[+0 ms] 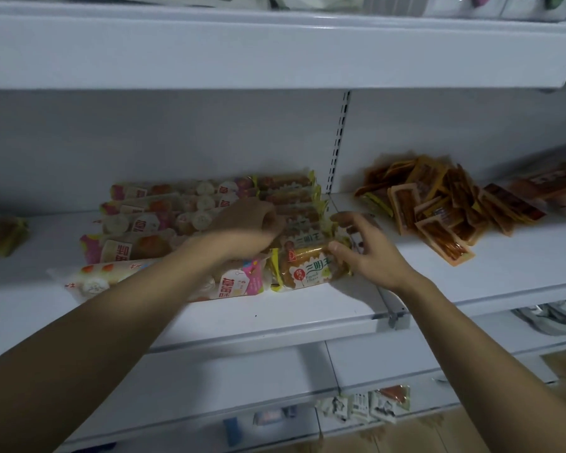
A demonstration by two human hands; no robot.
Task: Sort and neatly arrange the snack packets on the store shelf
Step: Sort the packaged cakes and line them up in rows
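Both forearms enter from the lower corners, nearest the viewer, and converge on the middle shelf. The left hand lies knuckles-up over the yellow sandwich-cake packets, fingers curled down among them; whether it actually grips one cannot be told, as the fingertips are hidden. The right hand stands just beside that row on its far side from the left hand, fingers spread and lightly bent, thumb touching the end of the front packet; it holds nothing. Judged purpose: the two hands bracket the row from either end to square the packets into one line running back from the shelf edge.

Beneath and beyond the left forearm, the pink fruit-roll packets lie side by side, already in rough order. Well apart past the right hand, across the slotted upright, a loose heap of orange strip packets remains unsorted. A lone packet sits well apart beyond the left forearm. Sorting appears partway done.
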